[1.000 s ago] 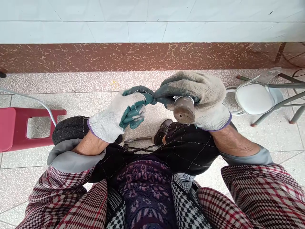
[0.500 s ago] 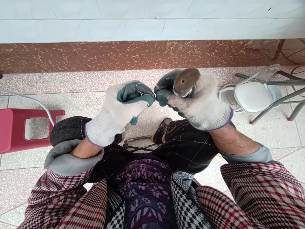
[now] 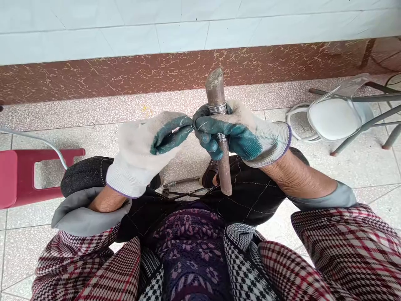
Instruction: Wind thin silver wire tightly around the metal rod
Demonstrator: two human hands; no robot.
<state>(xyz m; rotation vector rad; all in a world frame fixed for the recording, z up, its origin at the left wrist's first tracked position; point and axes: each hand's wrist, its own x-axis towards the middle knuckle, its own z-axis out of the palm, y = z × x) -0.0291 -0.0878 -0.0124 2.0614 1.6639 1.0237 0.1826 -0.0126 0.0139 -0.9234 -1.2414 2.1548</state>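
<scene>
Where wire (image 3: pixel 217 109) ends, brown rod (image 3: pixel 224 169) shows.

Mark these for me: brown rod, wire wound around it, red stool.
Brown rod (image 3: pixel 224 167): head view, on the bare lower shaft.
Wire (image 3: pixel 217 109): head view, on the upper wraps.
Red stool (image 3: pixel 25 175): head view, on the panel beside its opening.

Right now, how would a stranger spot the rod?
Start at the brown band below the white tiles. Near its middle, the gloved right hand grips a brown rod whose upper end overlaps the band in view. Silvery wire wound around its shaft sets it apart from the gloves.
</scene>
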